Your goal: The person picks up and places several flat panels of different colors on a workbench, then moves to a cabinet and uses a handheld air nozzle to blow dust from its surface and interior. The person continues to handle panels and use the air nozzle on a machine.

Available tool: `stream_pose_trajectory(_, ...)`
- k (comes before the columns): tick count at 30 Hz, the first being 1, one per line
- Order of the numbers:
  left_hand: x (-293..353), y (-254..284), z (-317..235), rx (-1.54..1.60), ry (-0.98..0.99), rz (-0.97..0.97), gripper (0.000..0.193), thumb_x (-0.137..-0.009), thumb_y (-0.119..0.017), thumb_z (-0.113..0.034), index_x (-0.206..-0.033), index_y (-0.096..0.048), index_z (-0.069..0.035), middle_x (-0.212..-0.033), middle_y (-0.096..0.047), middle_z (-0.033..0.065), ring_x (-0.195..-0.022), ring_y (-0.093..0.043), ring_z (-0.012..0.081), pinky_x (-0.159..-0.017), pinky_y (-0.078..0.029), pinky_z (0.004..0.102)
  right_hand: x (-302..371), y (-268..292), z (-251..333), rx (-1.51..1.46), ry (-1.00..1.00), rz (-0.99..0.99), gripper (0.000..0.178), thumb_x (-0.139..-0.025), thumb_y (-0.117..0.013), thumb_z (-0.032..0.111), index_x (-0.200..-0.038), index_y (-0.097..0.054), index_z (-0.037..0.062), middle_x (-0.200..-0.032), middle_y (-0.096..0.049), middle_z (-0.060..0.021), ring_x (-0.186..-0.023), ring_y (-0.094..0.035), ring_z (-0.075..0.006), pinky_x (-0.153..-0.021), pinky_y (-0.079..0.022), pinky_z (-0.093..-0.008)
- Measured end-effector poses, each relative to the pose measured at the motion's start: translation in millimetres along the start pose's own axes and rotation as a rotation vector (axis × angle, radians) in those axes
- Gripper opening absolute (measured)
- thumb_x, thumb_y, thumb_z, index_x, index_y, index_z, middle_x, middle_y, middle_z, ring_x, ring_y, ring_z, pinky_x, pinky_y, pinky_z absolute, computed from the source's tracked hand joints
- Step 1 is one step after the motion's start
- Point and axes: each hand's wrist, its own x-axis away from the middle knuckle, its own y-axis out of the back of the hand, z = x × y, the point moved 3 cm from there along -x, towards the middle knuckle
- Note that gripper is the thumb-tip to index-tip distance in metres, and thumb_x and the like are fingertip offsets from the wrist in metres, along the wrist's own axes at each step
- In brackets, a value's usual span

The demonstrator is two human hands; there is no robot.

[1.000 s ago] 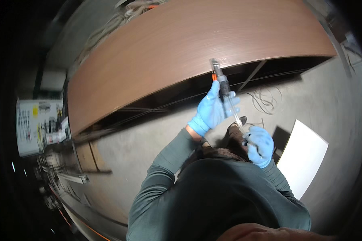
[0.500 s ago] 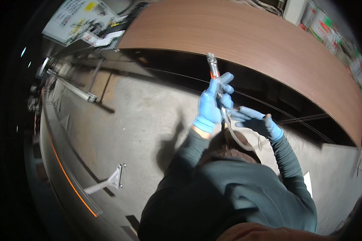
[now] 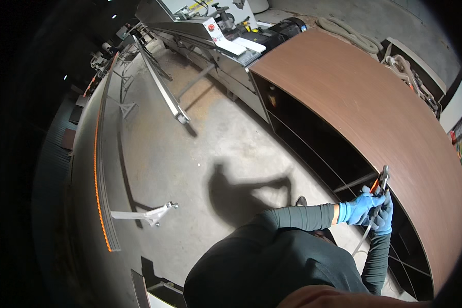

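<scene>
A slim silver tool (image 3: 385,173) with an orange part and a hose (image 3: 363,241) trailing from its lower end stands out above my hands; its exact kind is unclear. My left hand (image 3: 359,208), in a blue glove, is closed round it just below the orange part. Close against it, my right hand (image 3: 385,213), also gloved, has its fingers curled about the lower part of the tool. The tip is held by the front edge of a brown wood-grain panel (image 3: 333,87), which tops a dark open-fronted cabinet (image 3: 313,138).
Beyond the panel's left end stands a machine (image 3: 231,38) with a red button. A long metal rail (image 3: 159,82) reaches over the concrete floor (image 3: 190,164). On the left, a support stand (image 3: 146,214) adjoins stacked strips with an orange edge (image 3: 100,195). Coiled hose (image 3: 349,35) lies behind the panel.
The view has swung leftward, so my hands and the panel now appear farther right and lower. My right hand, open and apart before, has come to the tool beside my left hand.
</scene>
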Motion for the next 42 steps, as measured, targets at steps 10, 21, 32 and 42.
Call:
stream_pose_trajectory(10,191.3,148.6,-192.7,-0.532,-0.103,-0.325,0.046,-0.103,-0.061,-0.033,-0.137,-0.058,-0.002,-0.127,-0.068,0.0174,-0.107,-0.073,0.0284,-0.089,-0.060,0.0374,-212.7,-97.0,-34.0,0.304,-0.197,-0.071,0.035,-0.103,-0.047,0.043,-0.104,-0.059,0.0105,-0.094,-0.067,-0.0136,-0.082,-0.067,-0.0286,-0.070,-0.053,-0.0412)
stream_pose_trajectory(21,529.6,362.9,-441.2,-1.295,-1.000,-1.894,0.048,-0.093,-0.070,-0.024,-0.126,-0.060,0.009,-0.133,-0.060,0.0306,-0.125,-0.057,0.0434,-0.111,-0.043,0.0480,-364.9,-212.0,-115.2,0.245,-0.375,-0.202,0.031,-0.106,-0.043,0.040,-0.114,-0.061,0.0167,-0.084,-0.067,-0.0070,-0.072,-0.065,-0.0251,-0.068,-0.054,-0.0415)
stream_pose_trajectory(32,617.2,444.6,-565.1,-1.108,-0.363,-2.287,0.084,-0.087,-0.067,-0.048,-0.150,-0.039,0.000,-0.135,-0.057,0.0271,-0.122,-0.061,0.0430,-0.100,-0.053,0.0513,-420.6,-88.1,78.3,0.015,0.415,-0.760,0.018,-0.102,-0.048,0.017,-0.108,-0.063,0.0104,-0.083,-0.059,-0.0019,-0.068,-0.053,-0.0201,-0.081,-0.055,-0.0305)
stream_pose_trajectory(42,616.2,467.3,-569.2,-0.983,-0.361,-2.387,0.098,-0.086,-0.071,-0.053,-0.161,-0.027,-0.008,-0.142,-0.057,0.0264,-0.123,-0.062,0.0443,-0.102,-0.052,0.0528,-535.7,-196.2,-59.3,1.030,-0.106,-0.256,0.026,-0.092,-0.071,0.017,-0.115,-0.066,0.0066,-0.076,-0.063,-0.0039,-0.054,-0.059,-0.0162,-0.049,-0.046,-0.0305)
